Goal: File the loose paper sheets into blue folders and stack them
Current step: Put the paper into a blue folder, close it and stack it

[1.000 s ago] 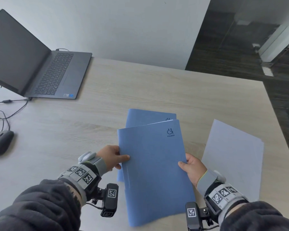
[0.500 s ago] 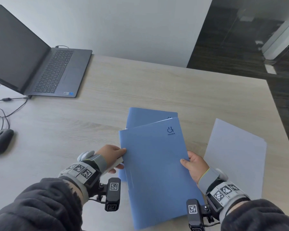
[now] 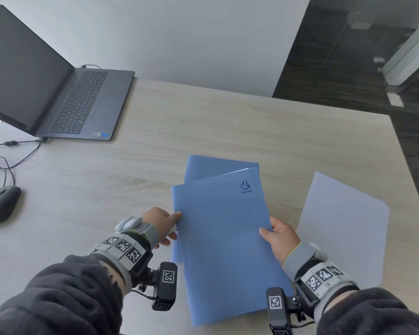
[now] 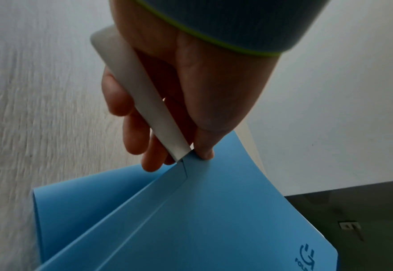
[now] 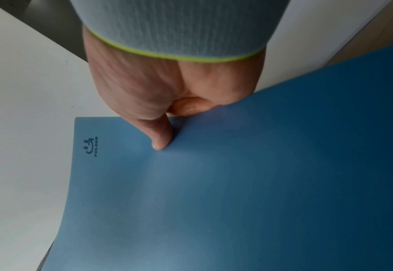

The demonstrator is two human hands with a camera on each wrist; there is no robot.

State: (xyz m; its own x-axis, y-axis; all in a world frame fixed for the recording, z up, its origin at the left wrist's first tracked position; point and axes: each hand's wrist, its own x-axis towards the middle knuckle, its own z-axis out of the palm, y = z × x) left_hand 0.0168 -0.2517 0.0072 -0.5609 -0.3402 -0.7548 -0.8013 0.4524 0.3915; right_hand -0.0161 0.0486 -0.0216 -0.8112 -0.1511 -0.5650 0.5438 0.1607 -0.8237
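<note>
L hand [image 3: 161,224]: pinches left (spine) edge of top folder [image 3: 224,240], thumb on cover, fingers under; also has a white strip [image 4: 137,91] across its palm, can't tell what it is.
R hand [image 3: 277,235]: grips folder's right (open) edge, thumb on top, fingers curled below.
Top folder: closed, held just above desk [image 3: 228,122], a bit skewed, white sheet edge peeking at far corner.
2nd folder [image 3: 211,168]: flat on desk beneath, its far end and left edge showing; the stack spot, I'd say.
Loose sheets [image 3: 344,228]: flat on desk just beside R hand, not yet filed.
Far: mouse [image 3: 1,205], laptop [image 3: 58,93] at desk's far left, well apart.
Handling: thin card, light, bows between the hands per wrist views; smooth so prob. slippery. Sheet inside could slide out the open side if tipped.
Where to hold: both long edges mid-length, as now; keep level, lower square onto 2nd folder.
</note>
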